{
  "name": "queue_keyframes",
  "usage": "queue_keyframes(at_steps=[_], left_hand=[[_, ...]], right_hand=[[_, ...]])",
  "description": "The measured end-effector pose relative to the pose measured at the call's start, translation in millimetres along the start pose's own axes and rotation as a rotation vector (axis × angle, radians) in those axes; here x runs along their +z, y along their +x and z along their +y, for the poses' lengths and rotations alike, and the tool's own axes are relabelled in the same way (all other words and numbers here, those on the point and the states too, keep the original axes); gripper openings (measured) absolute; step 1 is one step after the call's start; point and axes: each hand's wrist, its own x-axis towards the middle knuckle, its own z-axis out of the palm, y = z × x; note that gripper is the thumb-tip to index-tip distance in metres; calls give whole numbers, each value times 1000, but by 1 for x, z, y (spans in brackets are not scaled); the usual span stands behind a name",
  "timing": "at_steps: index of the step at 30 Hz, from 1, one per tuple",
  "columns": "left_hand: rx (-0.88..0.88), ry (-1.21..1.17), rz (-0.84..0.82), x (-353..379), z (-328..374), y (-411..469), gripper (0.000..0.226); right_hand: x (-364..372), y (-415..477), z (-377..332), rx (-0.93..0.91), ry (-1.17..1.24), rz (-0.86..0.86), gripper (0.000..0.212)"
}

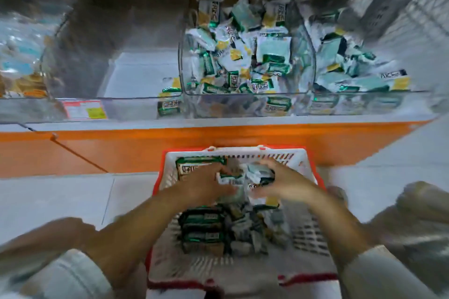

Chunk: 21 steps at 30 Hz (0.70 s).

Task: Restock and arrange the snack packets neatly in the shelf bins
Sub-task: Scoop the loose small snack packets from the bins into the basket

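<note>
As basket (233,152) rings them, left hand (206,183), right hand (284,181) grip packets (233,180).

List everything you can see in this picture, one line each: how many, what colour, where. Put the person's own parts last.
basket: one, white with red rim, on the floor before the shelf
basket packets: many, green and white, inside the basket
middle bin: one, clear, shelf centre, heaped with green-white packets
right bin: one, clear, shelf right, also holding packets
left bin: one, clear, left of the middle bin, mostly bare
price label: one, red and yellow, on the left bin's front
shelf edge: one, orange, below the bins
left hand: one, in the basket, gripping packets
right hand: one, in the basket, gripping packets
</note>
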Motion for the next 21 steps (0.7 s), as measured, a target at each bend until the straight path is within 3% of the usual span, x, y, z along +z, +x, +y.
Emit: queue_keyframes(at_steps=[2,3,7,13,17,21], left_hand=[[-75,4,-25,39,-17,31,54],[-121,-51,-37,58,-25,45,53],[-298,-236,-33,121,-48,82,52],[-408,-411,-28,149,-56,100,49],[-298,-529,-40,132,-45,97,44],[-170,-297,-50,100,-45,89,49]], right_hand=[[17,16,43,45,79,50,47],[25,24,63,87,110,84,47],[54,56,132,262,231,219,75],[73,84,186,325,303,459,68],[69,88,182,355,498,473,84],[63,81,171,328,422,415,60]])
